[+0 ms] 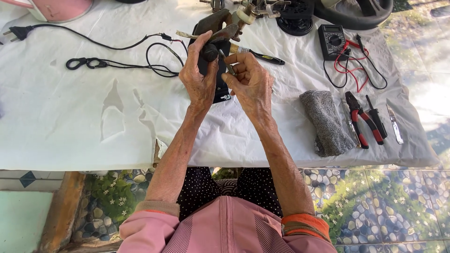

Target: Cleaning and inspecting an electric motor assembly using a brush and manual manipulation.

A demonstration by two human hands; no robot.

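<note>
Hands over white-clothed table (pixel 70 126): left hand (pixel 200 79) grip clenched round black part (pixel 210 52), right hand (pixel 251 82) pinching thin tool (pixel 228 65)

We hold a black part (pixel 209 52) upright above the white cloth, its lower end a flat black plate (pixel 220 91) hanging toward the table. A thin metal tool (pixel 228 64) slants against the part's right side, tip up near its top.

At right on the white cloth (pixel 70 122): a grey towel (pixel 326 122), red-handled pliers (pixel 360 118), a black multimeter (pixel 331 41). A black power cord (pixel 93 43) trails upper left.
</note>
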